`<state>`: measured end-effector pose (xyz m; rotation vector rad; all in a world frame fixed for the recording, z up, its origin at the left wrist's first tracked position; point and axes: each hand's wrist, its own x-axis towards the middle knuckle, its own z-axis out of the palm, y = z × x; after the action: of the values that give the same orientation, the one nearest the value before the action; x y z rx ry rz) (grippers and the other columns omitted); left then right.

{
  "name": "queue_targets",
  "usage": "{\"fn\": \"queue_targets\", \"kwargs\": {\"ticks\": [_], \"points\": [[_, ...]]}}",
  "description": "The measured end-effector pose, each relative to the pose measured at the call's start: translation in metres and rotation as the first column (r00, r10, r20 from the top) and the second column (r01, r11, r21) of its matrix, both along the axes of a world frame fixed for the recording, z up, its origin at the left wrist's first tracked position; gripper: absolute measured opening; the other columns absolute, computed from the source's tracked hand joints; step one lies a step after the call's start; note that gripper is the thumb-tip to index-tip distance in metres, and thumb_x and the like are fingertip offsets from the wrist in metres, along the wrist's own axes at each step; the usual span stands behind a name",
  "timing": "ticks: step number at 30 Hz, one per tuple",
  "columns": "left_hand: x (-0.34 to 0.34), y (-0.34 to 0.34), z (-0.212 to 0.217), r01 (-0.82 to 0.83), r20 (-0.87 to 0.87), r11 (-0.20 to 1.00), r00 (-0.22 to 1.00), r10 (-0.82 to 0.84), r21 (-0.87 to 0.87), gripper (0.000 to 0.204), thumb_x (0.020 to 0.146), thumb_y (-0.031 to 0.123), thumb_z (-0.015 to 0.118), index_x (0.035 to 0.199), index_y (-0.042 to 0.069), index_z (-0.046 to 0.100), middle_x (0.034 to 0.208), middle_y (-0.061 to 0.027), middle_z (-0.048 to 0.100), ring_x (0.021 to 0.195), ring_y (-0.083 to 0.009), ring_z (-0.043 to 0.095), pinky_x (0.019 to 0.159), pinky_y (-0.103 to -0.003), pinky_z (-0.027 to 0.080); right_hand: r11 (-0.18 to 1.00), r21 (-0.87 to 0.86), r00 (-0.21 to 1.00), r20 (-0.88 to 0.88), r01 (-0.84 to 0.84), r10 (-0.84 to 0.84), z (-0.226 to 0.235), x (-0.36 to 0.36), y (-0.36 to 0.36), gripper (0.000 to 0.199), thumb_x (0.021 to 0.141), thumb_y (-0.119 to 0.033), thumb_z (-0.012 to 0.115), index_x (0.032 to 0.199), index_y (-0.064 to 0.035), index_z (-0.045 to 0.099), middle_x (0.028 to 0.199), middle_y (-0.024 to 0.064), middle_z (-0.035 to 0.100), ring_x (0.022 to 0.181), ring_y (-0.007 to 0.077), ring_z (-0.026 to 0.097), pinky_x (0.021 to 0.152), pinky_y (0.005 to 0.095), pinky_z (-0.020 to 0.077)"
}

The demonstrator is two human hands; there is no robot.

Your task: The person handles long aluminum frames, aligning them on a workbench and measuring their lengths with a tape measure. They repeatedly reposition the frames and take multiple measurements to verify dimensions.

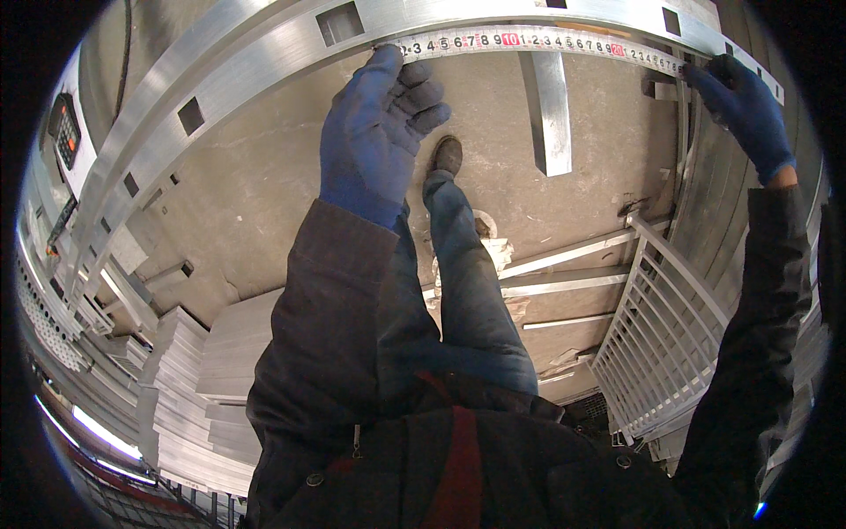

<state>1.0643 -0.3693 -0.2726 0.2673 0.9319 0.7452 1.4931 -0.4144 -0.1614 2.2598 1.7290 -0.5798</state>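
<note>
A white tape measure blade is stretched along a long silver metal bar with square holes cut in it. My left hand, in a blue work glove, pinches the tape's low-number end against the bar's edge with thumb and finger; the other fingers are curled. At the right, my right hand, gloved alike, grips the other end of the tape by the bar. Any tape case there is hidden by the glove. Under the bar, a short metal leg points down toward the floor.
My legs stand on the concrete floor. To the right lean a white barred frame and long metal profiles. Stacked pale panels lie at lower left. A dark calculator-like device rests at far left.
</note>
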Motion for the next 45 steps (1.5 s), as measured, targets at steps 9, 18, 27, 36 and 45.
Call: {"fn": "queue_targets", "kwargs": {"ticks": [9, 18, 27, 36, 45], "points": [[-0.011, -0.020, -0.002, -0.020, 0.067, 0.993, 0.997, 0.028, -0.118, 0.019, 0.106, 0.030, 0.064, 0.116, 0.014, 0.068, 0.103, -0.0064, 0.073, 0.093, -0.0213, 0.071, 0.086, -0.042, 0.059, 0.999, -0.001, 0.995, -0.085, 0.043, -0.043, 0.013, -0.014, -0.009, 0.033, 0.101, -0.037, 0.072, 0.101, -0.0040, 0.072, 0.081, 0.0097, 0.071, 0.070, 0.0179, 0.068, 0.066, 0.0336, 0.0535], [-0.118, -0.141, 0.061, -0.088, -0.551, 0.963, 0.832, -0.068, -0.253, 0.008, 0.106, 0.012, 0.060, 0.110, 0.008, 0.065, 0.094, -0.0074, 0.069, 0.082, -0.0201, 0.067, 0.074, -0.037, 0.054, 0.629, -0.728, 0.615, -0.635, -0.273, -0.467, -0.014, -0.188, -0.149, 0.028, 0.105, -0.031, 0.067, 0.110, -0.0041, 0.073, 0.092, 0.0099, 0.075, 0.083, 0.0166, 0.070, 0.079, 0.0358, 0.0567], [-0.263, -0.174, 0.198, 0.270, -0.591, 0.963, 0.775, -0.226, -0.015, 0.026, 0.101, 0.020, 0.066, 0.123, 0.005, 0.070, 0.114, -0.0140, 0.070, 0.103, -0.0279, 0.069, 0.090, -0.038, 0.056, 0.801, -0.599, -0.034, -0.801, 0.016, -0.598, 0.031, -0.508, -0.166, 0.032, 0.109, -0.029, 0.060, 0.126, -0.0031, 0.069, 0.108, 0.0047, 0.070, 0.095, 0.0135, 0.064, 0.085, 0.0312, 0.0534], [-0.626, -0.199, 0.253, 0.634, -0.800, 0.597, 0.599, 0.024, 0.493, 0.063, 0.091, 0.052, 0.072, 0.135, 0.008, 0.063, 0.129, -0.0188, 0.067, 0.112, -0.0410, 0.067, 0.094, -0.048, 0.055, 0.904, -0.181, 0.563, -0.823, -0.387, 0.076, 0.177, -0.820, -0.111, 0.040, 0.104, -0.036, 0.065, 0.129, -0.0057, 0.069, 0.108, 0.0215, 0.076, 0.097, 0.0361, 0.076, 0.084, 0.0434, 0.0594], [-0.852, -0.225, 0.189, 0.358, -0.559, 0.776, 0.829, -0.007, 0.520, 0.059, 0.094, 0.046, 0.075, 0.134, 0.004, 0.064, 0.125, -0.0184, 0.068, 0.111, -0.0407, 0.066, 0.098, -0.046, 0.052, 0.783, 0.008, 0.495, -0.771, -0.622, 0.401, 0.194, -1.104, -0.040, 0.041, 0.101, -0.041, 0.065, 0.127, -0.0102, 0.072, 0.117, 0.0217, 0.074, 0.103, 0.0368, 0.075, 0.090, 0.0448, 0.0589]]}}
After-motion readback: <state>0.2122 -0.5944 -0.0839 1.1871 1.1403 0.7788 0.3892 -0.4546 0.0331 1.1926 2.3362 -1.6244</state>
